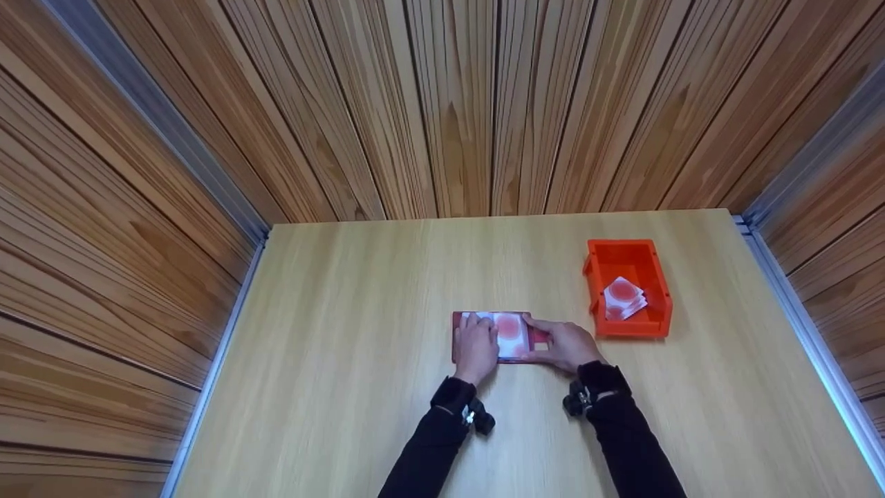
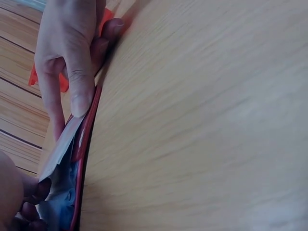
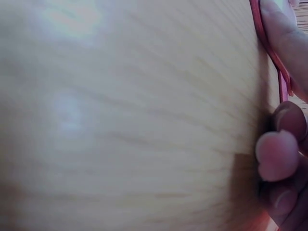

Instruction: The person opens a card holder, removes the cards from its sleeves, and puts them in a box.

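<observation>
A flat red case lies on the table in the head view, with a white packet bearing a pink round mark on top. My left hand is over the case's left part; its curled fingers hold the packet's edge in the left wrist view. My right hand grips the case's right end, thumb and finger at opposite edges. The left wrist view shows the case's red rim and a bluish-grey inside below the raised packet. Only the red edge and some fingers show in the right wrist view.
An orange bin stands to the right of my right hand, holding several similar white-and-pink packets. Wood-plank walls enclose the table at the back and sides, with metal rails along the side edges.
</observation>
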Action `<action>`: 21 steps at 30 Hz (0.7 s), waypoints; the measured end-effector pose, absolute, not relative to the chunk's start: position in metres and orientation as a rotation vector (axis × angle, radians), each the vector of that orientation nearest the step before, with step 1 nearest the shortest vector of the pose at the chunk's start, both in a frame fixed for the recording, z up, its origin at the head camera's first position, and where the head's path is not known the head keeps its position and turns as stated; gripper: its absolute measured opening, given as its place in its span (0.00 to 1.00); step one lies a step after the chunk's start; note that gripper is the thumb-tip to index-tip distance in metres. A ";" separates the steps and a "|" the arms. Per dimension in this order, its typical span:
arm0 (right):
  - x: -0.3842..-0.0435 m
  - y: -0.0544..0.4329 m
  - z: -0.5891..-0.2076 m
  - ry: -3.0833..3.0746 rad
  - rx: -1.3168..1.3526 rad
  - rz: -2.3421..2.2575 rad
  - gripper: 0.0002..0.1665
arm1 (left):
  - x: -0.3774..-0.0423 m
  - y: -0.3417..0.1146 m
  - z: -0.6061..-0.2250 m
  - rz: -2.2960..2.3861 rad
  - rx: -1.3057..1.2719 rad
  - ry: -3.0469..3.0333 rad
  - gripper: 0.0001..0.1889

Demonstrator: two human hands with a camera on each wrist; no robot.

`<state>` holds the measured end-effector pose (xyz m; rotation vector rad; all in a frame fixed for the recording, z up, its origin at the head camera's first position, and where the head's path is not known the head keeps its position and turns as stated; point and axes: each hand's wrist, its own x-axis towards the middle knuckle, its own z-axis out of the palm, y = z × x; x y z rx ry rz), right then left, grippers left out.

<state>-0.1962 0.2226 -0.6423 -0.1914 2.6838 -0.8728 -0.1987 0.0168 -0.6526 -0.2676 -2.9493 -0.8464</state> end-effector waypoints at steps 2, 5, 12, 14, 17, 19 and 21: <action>-0.196 0.222 -0.642 2.681 -0.188 -0.871 0.55 | -0.199 0.015 -0.651 -0.883 -0.267 -2.964 0.09; -0.196 0.222 -0.642 2.690 -0.187 -0.856 0.55 | -0.201 0.012 -0.650 -0.950 -0.276 -2.962 0.09; -0.195 0.221 -0.643 2.704 -0.205 -0.860 0.56 | -0.204 0.004 -0.645 -1.100 -0.297 -2.899 0.08; -0.195 0.221 -0.643 2.693 -0.189 -0.867 0.56 | -0.205 0.001 -0.644 -1.121 -0.288 -2.894 0.08; -0.195 0.221 -0.643 2.688 -0.174 -0.871 0.56 | -0.205 -0.003 -0.643 -1.149 -0.271 -2.879 0.07; -0.195 0.221 -0.644 2.698 -0.170 -0.872 0.56 | -0.204 -0.005 -0.643 -1.160 -0.264 -2.871 0.07; -0.194 0.220 -0.646 2.718 -0.177 -0.870 0.56 | -0.203 -0.009 -0.644 -1.173 -0.265 -2.859 0.07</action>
